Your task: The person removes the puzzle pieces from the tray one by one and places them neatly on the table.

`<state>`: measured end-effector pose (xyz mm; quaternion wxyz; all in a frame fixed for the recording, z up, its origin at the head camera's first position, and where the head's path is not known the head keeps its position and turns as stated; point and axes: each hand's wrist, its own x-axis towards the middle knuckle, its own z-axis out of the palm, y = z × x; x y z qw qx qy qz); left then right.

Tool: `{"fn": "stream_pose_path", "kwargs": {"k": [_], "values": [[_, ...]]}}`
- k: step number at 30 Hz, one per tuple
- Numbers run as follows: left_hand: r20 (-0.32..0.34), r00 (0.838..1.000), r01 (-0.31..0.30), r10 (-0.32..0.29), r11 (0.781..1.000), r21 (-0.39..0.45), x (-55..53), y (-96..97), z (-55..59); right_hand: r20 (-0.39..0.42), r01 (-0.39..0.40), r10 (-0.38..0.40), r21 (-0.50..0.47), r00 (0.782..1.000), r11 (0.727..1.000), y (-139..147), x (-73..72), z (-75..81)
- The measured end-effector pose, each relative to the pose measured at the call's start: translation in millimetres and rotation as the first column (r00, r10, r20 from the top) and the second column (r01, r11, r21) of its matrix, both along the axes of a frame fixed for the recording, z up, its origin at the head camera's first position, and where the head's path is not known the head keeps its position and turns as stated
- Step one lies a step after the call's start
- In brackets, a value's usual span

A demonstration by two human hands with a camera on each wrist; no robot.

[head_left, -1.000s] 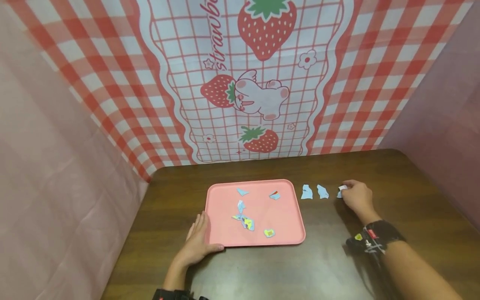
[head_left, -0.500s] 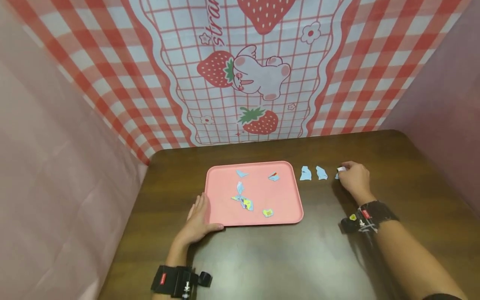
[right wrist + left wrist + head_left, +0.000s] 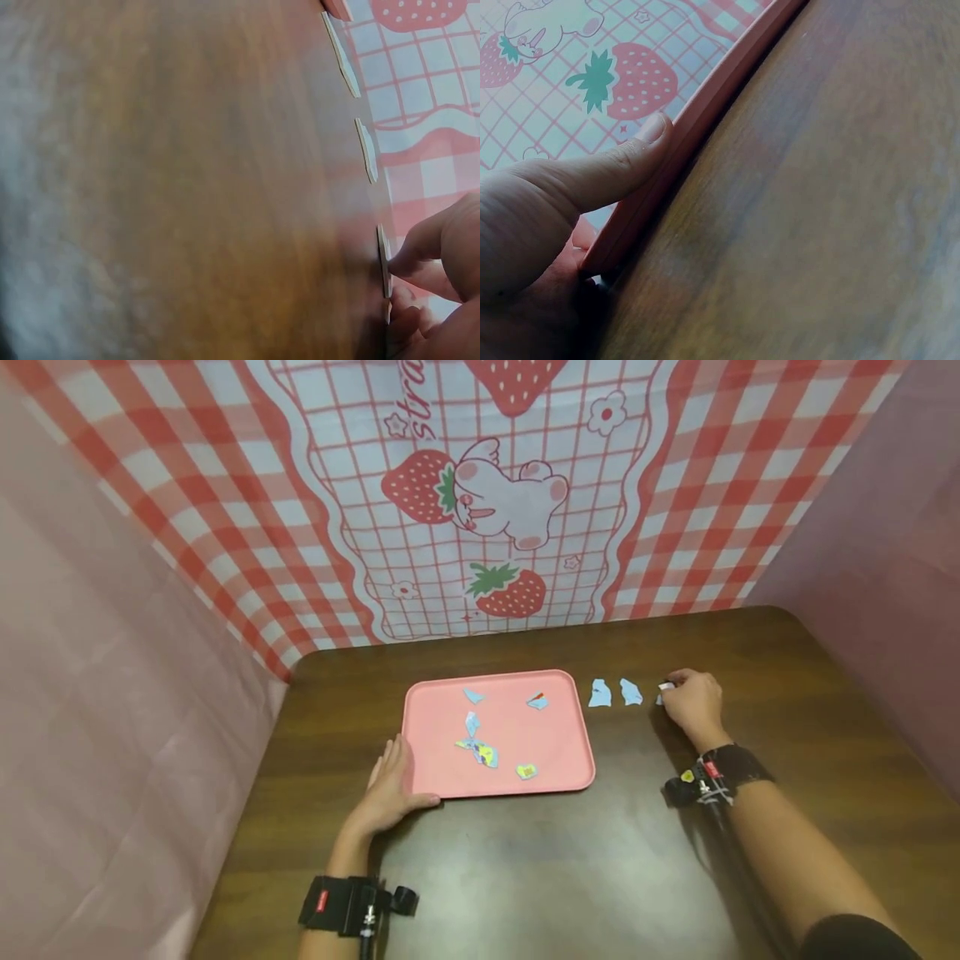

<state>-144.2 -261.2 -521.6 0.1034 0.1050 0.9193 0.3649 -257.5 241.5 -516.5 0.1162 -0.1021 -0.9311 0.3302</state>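
Note:
My left hand (image 3: 386, 789) lies at the near-left corner of a pink tray (image 3: 555, 735), fingers straight along its left side. In the left wrist view the thumb (image 3: 622, 169) rests against the tray's rim. On the tray lie several irregular flat puzzle pieces, among them a yellow one (image 3: 527, 772) and a blue-and-yellow cluster (image 3: 483, 755). Right of the tray, my right hand (image 3: 696, 702) pinches a small pale puzzle piece (image 3: 665, 687) at the table; fingers partly cover it. Two light blue puzzle pieces (image 3: 599, 693) lie between that hand and the tray.
The brown wooden table (image 3: 510, 868) runs back to a hanging cloth (image 3: 517, 510) with strawberries and red checks. Pink cloths hang at the left and right. Both wrists wear black straps (image 3: 337, 906) with small cameras.
The head view has tilted down and shifted slightly. Both hands keep their places, the left at the tray corner and the right at the pale piece.

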Motion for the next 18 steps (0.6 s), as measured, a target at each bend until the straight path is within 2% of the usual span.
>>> {"fn": "stream_pose_path", "kwargs": {"k": [3,8,14,18], "values": [[0.013,1.0,0.003,-0.003,1.0,0.006,-1.7,2.7,1.0,-0.003,-0.002,0.002,0.002,1.0,1.0,3,-0.1,0.7],[0.016,1.0,0.014,-0.014,1.0,-0.008,-3.6,2.6,-3.5,0.008,0.01,-0.009,-0.025,1.0,1.0,4,-0.4,1.5],[0.007,1.0,0.018,-0.018,1.0,-0.009,-9.3,2.5,-4.2,0.06,0.067,-0.06,-0.129,0.996,0.989,9,-5.5,11.9],[0.029,1.0,0.012,-0.011,0.999,-0.032,-8.2,0.0,-5.8,0.086,0.08,-0.066,-0.168,0.994,0.983,3,-5.5,15.4]]}}
